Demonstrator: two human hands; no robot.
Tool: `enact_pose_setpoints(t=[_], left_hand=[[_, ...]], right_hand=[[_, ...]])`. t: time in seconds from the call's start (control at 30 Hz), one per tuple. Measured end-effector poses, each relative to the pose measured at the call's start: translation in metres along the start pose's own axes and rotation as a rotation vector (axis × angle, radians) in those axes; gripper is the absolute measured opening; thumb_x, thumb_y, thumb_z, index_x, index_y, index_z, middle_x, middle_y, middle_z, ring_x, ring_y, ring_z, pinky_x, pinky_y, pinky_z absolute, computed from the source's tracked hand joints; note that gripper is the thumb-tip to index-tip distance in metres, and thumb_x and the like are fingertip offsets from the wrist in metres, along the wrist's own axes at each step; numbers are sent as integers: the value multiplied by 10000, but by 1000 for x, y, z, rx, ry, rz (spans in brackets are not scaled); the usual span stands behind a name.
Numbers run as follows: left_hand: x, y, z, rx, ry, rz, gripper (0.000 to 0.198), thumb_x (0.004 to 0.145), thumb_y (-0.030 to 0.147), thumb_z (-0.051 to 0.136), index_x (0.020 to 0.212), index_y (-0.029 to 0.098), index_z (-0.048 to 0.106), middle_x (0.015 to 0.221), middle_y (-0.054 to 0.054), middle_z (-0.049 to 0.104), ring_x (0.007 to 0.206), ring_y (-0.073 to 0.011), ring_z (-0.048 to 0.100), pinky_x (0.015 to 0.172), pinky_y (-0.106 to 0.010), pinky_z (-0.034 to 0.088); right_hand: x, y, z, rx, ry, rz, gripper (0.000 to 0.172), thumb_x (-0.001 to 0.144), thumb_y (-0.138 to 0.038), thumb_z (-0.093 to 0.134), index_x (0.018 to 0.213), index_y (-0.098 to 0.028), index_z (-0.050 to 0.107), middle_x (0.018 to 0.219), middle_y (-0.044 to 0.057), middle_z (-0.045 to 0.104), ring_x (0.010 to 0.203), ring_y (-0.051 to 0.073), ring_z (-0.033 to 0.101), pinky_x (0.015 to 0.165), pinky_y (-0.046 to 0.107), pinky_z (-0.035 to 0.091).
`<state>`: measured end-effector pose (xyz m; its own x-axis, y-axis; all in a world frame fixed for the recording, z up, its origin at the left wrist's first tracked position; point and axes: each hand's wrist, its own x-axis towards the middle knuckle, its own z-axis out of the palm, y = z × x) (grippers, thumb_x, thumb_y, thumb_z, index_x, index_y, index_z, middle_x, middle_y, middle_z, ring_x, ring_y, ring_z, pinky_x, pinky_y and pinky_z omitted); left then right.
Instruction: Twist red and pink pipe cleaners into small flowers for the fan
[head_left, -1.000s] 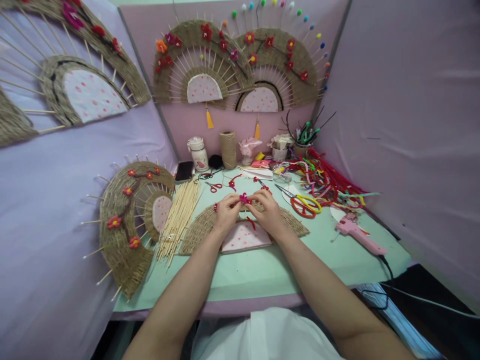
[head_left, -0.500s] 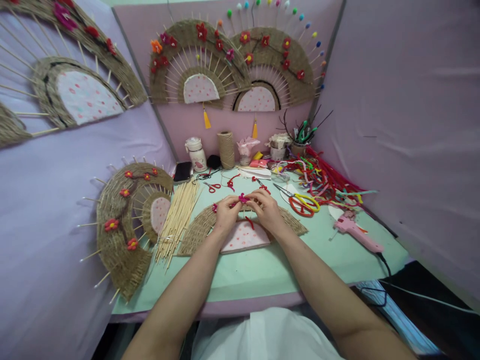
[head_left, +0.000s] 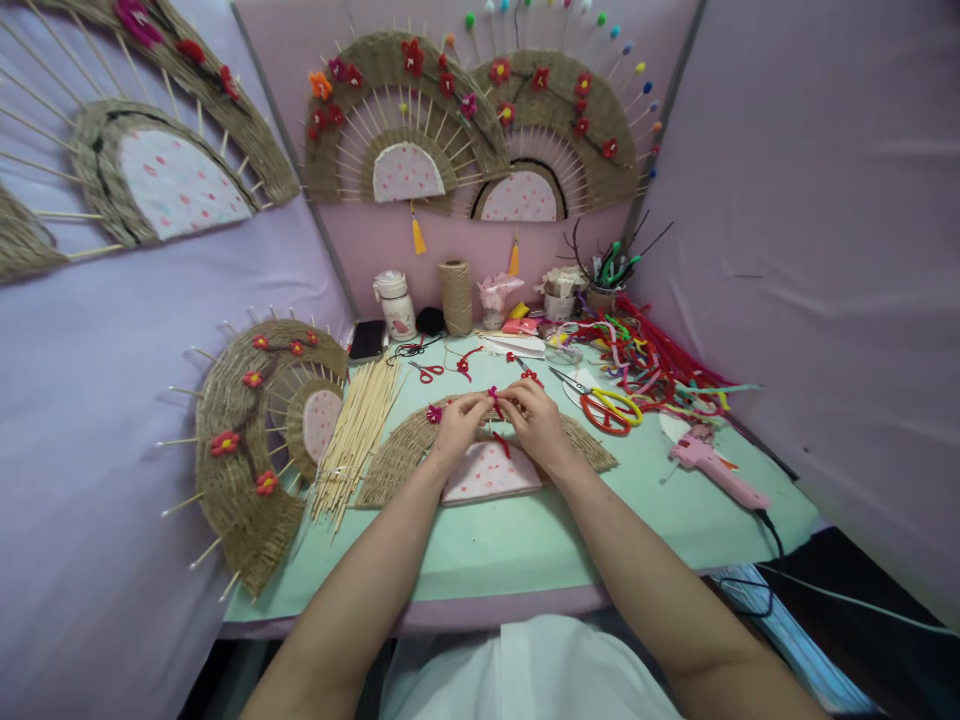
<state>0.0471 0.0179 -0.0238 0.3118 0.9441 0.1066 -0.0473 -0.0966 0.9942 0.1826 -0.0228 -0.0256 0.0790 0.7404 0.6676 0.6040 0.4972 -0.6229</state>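
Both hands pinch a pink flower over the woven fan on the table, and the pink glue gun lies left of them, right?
Not quite: the head view shows the glue gun lying right of them. The left hand and right hand do pinch the pink flower over the woven fan.

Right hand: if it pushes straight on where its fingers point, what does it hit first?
The right hand points left at the pink flower, which both hands pinch; past that, probably the left hand, though depth is unclear.
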Motion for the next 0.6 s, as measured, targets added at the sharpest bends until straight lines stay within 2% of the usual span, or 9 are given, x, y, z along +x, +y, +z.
enact_pose_setpoints(t=[0.13,0.27,0.37,0.5,0.6], left_hand=[[2,-5,-2,-85,-71,-33,290,655,344,686,847,126,688,825,-69,673,782,-166,596,705,-301,497],[4,-9,-2,-123,-72,-20,254,673,313,669,847,129,690,848,-71,680,796,-173,613,730,-318,504],[5,-11,-2,-73,-22,55,201,689,286,646,821,144,701,838,-61,685,785,-167,618,765,-319,491],[6,-13,-1,128,87,221,134,694,214,617,773,154,708,842,-59,671,810,-165,603,784,-302,471],[5,-14,-1,216,114,305,124,705,183,593,755,157,704,839,-59,659,819,-162,595,787,-300,466]], right_hand=[[-1,0,1,-7,-5,-19,167,888,-240,466,888,-202,629,875,65,571,854,190,545,767,320,442],[-1,-2,1,-23,-28,-53,157,890,-224,463,891,-200,619,885,67,574,859,189,542,772,322,439],[0,-4,0,-38,-26,-63,138,882,-221,479,893,-196,613,887,68,576,866,193,539,782,330,436],[-1,-5,1,-59,-13,-76,97,855,-248,533,885,-200,612,882,66,575,879,207,526,803,352,430],[-2,-5,3,-80,10,-70,112,866,-246,516,851,-203,618,867,64,579,874,208,515,810,359,420]])
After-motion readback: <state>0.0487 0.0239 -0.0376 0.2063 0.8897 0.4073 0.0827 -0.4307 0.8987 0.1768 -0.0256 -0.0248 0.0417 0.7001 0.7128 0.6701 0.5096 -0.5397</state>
